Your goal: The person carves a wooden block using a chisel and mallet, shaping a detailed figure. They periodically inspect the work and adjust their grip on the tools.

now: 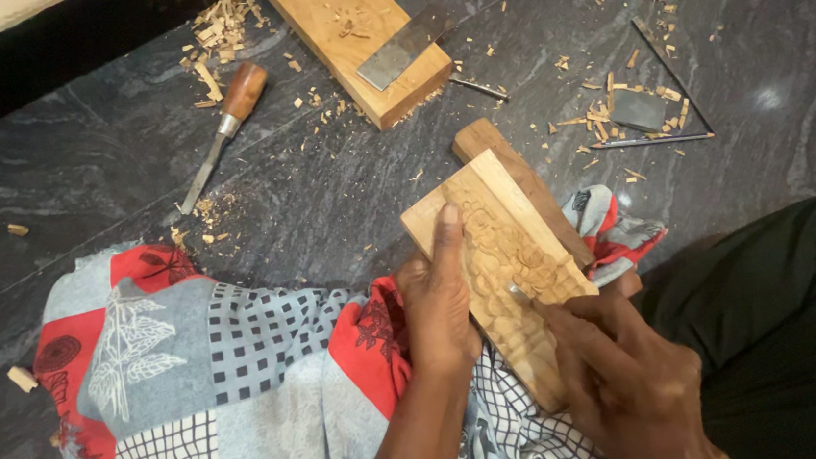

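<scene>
- Hands come first, nearest the camera: the right hand (628, 378) is curled tight round a small carving tool (522, 295), of which only a short metal tip shows, set against the carved face of the wood.
- Just left of it, the left hand (437, 301) lies flat and mostly open along the left edge of the carved block (501, 261), index finger stretched up the side and the other fingers wrapped under, steadying it.
- That carved block is a pale wooden plank with relief patterns cut down its middle; it rests tilted on the person's lap, its far end pointing away.
- Under it, touching its right edge, sits a second, darker wooden piece (511, 166) whose rounded end sticks out beyond the block.
- Both lie on a patchwork cloth (212, 345) of red, grey and checked squares, spread across the lap and out to the left over the floor.
- A dark trouser leg (788, 304) fills the lower right.
- Farther off, on the dark stone floor (77, 160), a chisel (222, 128) with a reddish wooden handle lies at a slant among wood chips (218, 29).
- Right of the chisel, a thick wooden block (341, 29) carries a flat metal blade (402, 48) across its near corner.
- Well to the right, a small dark stone (636, 109) lies among more shavings, with thin metal rods (669, 69) forming an angle beside it.
</scene>
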